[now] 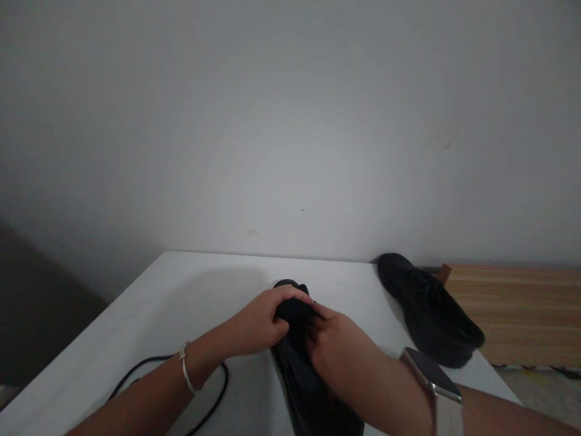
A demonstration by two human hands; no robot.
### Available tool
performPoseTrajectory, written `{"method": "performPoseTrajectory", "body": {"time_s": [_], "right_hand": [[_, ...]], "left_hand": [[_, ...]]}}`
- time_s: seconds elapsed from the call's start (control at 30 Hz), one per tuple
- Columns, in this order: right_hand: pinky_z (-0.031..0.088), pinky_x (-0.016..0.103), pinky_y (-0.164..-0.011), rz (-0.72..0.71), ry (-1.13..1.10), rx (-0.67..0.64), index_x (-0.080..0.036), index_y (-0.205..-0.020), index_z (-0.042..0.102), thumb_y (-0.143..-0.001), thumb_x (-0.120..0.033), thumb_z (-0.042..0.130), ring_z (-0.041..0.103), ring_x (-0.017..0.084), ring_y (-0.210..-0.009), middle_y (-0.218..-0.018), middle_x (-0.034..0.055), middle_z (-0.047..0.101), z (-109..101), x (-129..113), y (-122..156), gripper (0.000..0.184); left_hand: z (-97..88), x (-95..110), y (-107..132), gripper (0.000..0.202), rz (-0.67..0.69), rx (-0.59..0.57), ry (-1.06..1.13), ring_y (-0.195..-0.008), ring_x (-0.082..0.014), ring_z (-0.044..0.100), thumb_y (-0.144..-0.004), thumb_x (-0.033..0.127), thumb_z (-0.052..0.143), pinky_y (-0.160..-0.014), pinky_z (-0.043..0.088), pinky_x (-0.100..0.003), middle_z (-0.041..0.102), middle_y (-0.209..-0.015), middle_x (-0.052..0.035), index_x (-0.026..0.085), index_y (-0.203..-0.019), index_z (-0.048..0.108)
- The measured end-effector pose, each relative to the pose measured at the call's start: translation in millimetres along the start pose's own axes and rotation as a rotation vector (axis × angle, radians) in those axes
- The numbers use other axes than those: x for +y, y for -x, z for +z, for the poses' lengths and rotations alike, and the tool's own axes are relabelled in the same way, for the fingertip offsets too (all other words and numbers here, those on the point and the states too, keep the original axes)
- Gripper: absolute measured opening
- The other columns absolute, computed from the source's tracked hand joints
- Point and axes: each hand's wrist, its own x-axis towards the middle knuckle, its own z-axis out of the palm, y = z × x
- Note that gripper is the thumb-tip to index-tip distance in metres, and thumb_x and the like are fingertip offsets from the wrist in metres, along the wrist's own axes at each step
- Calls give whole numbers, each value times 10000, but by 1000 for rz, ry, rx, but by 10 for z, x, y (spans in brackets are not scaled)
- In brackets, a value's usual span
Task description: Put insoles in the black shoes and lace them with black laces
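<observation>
A black shoe lies on the white table, toe pointing away from me. My left hand is closed around the shoe's front upper, fingers curled over the dark fabric. From the other side, my right hand presses on the same part, its fingertips pinching the material. A thin silver bracelet circles my left wrist, and my right wrist carries a watch with a pale strap.
A second black shoe rests at the table's right edge. A black cable loops on the table near my left forearm. A wooden surface lies to the right, and a plain wall stands behind.
</observation>
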Motion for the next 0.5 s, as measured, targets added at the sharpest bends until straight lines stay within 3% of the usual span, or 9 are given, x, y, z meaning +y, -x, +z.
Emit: {"method": "performPoseTrajectory", "body": {"time_s": [0.2,0.37,0.5], "right_hand": [[364,545,-1110,-15,-5,-137,-99,-1014,767,-818,-131,664,656,326,-1076,-968,160,764,-28,-87,-71,224],[277,632,-1116,41,-43,-36,-143,-952,779,-833,-178,656,663,327,-1012,-879,131,771,28,-134,-80,175],[258,656,-1102,51,-80,-60,-137,-942,784,-844,-192,654,658,353,-1012,-861,136,766,22,-164,-85,172]], "left_hand": [[26,-44,-27,650,-47,0,41,-1133,-214,584,-575,-19,447,-1047,405,-375,659,-1179,-46,181,-1167,625],[58,-92,-62,693,-26,11,41,-1158,-204,575,-572,-29,432,-1079,378,-379,653,-1206,-26,209,-1195,617],[63,-98,-106,692,-22,18,37,-1159,-205,577,-578,-28,428,-1079,383,-382,654,-1211,-26,215,-1195,624]]}}
